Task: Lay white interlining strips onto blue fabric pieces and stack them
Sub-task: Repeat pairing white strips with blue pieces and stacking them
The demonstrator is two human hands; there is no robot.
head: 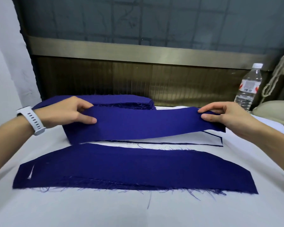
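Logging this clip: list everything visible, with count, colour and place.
Held fabric piece: one, blue, lifted over the middle.
Fabric stack: one, blue, far side, left of centre.
Front fabric pieces: at least two, blue, near edge.
Interlining strip: one, white, beneath the held piece.
Table cover: one, white, under everything.
Water bottle: one, clear, far right.
Cord: one, pale, right edge.
Rounded object: one, beige, right edge.
Watch: one, white, left wrist.
Left hand: one, pinches the piece's left end.
Right hand: one, pinches its right end.

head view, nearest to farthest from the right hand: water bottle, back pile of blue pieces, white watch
1. water bottle, behind the right hand, far right
2. back pile of blue pieces, far centre
3. white watch, on the left wrist
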